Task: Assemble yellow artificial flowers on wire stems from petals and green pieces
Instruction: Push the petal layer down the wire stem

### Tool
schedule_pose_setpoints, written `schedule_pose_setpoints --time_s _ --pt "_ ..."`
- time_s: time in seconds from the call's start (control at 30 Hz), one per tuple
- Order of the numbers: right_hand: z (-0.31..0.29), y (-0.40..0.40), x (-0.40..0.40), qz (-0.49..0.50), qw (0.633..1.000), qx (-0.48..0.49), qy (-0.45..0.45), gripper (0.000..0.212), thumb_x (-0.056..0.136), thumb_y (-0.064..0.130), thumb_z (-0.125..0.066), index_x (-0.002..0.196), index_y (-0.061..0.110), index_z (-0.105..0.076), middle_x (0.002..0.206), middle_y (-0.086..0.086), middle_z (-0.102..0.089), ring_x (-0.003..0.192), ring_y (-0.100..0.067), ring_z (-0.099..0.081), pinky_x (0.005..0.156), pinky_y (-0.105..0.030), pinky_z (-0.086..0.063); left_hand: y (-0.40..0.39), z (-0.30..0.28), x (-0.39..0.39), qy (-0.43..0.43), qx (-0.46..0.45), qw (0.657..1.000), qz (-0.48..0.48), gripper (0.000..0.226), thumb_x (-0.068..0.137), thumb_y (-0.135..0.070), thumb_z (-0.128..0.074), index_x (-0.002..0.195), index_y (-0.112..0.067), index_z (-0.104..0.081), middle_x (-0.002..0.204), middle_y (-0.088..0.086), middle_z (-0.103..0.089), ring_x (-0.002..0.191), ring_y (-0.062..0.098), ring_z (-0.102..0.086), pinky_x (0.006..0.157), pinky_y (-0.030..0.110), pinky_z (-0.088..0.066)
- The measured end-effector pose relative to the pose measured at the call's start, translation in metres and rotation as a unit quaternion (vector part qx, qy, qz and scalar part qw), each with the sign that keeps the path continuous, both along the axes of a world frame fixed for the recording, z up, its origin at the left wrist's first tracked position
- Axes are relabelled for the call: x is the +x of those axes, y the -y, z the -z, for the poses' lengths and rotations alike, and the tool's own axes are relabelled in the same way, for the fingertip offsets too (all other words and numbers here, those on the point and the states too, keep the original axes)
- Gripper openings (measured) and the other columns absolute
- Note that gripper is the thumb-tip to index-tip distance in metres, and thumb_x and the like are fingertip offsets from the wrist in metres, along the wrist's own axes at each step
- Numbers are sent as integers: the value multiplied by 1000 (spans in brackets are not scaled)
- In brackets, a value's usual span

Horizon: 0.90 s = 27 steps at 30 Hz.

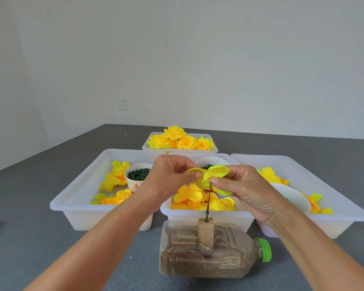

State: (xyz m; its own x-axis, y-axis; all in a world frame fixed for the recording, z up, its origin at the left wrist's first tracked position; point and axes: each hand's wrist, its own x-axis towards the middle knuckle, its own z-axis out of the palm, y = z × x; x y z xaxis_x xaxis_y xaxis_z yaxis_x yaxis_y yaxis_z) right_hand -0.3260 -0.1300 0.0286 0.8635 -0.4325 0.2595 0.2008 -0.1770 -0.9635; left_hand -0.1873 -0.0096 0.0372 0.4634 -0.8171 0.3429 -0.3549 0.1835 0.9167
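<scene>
Two hands meet at scene centre above the grey surface (51, 238). Head view: the left hand (168, 175) pinches the left edge of a yellow petal piece (210, 177) between thumb and curled fingers. The right hand (244, 185) pinches the same petal piece from the right, fingertips beside the top of a green wire stem (208, 198). The stem stands upright in a small block (206, 233) mounted on a plastic bottle (208, 261) lying on its side, green cap (265, 249) to the right. Beyond the bottle sit three white trays: the left tray (76, 198) holds loose petals and a cup of green pieces (138, 175); the middle tray (208, 213) holds petals; the right tray (345, 208) holds petals and a bowl. A far tray (147, 145) holds finished flowers (181, 139).
</scene>
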Motion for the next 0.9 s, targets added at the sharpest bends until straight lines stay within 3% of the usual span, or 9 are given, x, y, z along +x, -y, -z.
schedule_pose_setpoints --time_s 0.1,0.3,0.5,0.67,0.8,0.9 --pt "1 1 -2 -7 1000 3 15 23 66 19 -70 87 12 -76 92 -6 -74 89 -15 -68 83 -25 -54 -2 -2 -3 -2 -5 1000 6 9 79 0 -68 76 -9 -69 83 17 -70 74 20 -63 72 26 -51" --pt "2 -1 -6 2 999 -18 27 20 61 21 -73 80 16 -76 80 -1 -74 75 -9 -67 70 -19 -52 -4 -6 -9 -2 -9 1000 16 14 78 2 -68 73 -10 -69 72 6 -69 67 11 -63 66 19 -51" --pt "2 -5 -7 37 996 -76 41 10 65 18 -73 74 13 -75 73 0 -72 68 -8 -64 68 -19 -53 -7 -5 -8 5 -9 1000 4 13 78 -1 -70 74 -13 -70 76 8 -70 72 16 -63 73 28 -52" --pt "0 -11 -7 59 988 -117 78 9 65 17 -73 72 23 -76 76 1 -74 70 -7 -66 68 -19 -54 -10 -5 -7 8 -13 1000 11 15 76 0 -71 72 -14 -71 74 3 -71 71 13 -66 69 22 -53" --pt "0 -14 -8 87 983 -139 84 8 63 18 -73 71 19 -73 73 -1 -73 67 -7 -64 67 -20 -53 -11 -6 -10 17 -17 1000 13 20 76 2 -71 69 -17 -70 70 -2 -71 66 7 -66 64 17 -51" --pt "1 -13 -8 91 984 -137 69 6 70 6 -74 72 12 -71 66 2 -70 64 -6 -61 64 -18 -52 -11 -7 -12 20 -14 1000 15 17 76 2 -71 70 -13 -70 68 -1 -70 63 6 -64 62 15 -50"
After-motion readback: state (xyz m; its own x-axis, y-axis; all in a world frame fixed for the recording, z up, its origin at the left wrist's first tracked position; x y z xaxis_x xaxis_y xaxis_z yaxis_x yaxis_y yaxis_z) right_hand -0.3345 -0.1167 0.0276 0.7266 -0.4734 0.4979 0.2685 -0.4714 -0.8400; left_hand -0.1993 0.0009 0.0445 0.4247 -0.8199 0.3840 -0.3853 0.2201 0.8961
